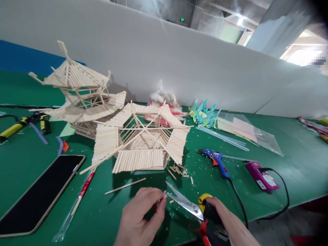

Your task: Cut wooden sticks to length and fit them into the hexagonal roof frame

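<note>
Fingers [160,201] of the left hand [139,218] pinched a tiny stick piece. The right hand [228,222] gripped scissors [188,205], blades parted, pointing up-left at it.

Stick roof [140,143] ahead, bare mat [107,208] left of hands

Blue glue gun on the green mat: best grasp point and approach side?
Probably take the blue hot glue gun by its handle, the thick section nearest the black cord, coming from above. It lies flat on its side with its nozzle pointing left, so the nozzle end stays away from the hand and the orange trigger stays reachable.
</note>
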Demonstrator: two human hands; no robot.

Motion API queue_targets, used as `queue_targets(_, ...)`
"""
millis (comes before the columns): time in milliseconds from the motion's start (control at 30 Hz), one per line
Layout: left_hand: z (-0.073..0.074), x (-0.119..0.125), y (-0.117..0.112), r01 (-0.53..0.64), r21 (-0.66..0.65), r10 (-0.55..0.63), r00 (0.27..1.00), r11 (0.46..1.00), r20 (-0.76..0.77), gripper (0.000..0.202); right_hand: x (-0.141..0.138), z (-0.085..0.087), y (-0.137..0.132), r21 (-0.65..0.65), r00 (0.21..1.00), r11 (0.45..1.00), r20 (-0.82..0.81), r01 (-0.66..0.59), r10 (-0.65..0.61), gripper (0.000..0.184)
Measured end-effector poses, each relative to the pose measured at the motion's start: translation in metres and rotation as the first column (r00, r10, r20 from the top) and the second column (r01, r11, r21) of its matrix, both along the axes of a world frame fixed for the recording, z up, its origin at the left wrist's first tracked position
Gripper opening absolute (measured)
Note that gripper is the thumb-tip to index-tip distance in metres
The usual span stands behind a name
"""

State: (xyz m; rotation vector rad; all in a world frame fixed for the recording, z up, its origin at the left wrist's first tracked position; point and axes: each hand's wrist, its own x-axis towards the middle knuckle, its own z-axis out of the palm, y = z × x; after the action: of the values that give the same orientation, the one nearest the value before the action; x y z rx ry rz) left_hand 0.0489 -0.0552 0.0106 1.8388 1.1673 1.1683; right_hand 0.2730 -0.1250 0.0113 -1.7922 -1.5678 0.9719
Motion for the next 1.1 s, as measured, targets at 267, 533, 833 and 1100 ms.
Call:
queue_targets(267,-0.010,-0.005,0.002,0.050,0.255,-0.012,0.989,0.966,-0.146,0.019,-0.011,0.006,0.009,0.013,0.995,0.996,0.050,-0.084,0.083,0.037)
queue_targets(533,-0.008,-0.008,0.003,0.131,0.303,-0.062,0.972,0.944,-0.228,0.019,-0.014,0.007,0.015,0.004,0.990,0.994,0.093,-0.106,0.105,0.042)
queue_targets(833,-0.010,-0.011,0.004,0.158,0.384,-0.051,0.961,0.910,-0.273,0.021,-0.016,0.001,0.013,-0.003,0.988,0.997,0.133,-0.077,0.077,0.045)
queue_targets(1100,-0.007,-0.009,-0.003,0.141,0.366,-0.067,0.976,0.920,-0.208,0.030,-0.018,-0.008,0.012,0.005,0.980,0.997,0.185,-0.072,0.069,0.033)
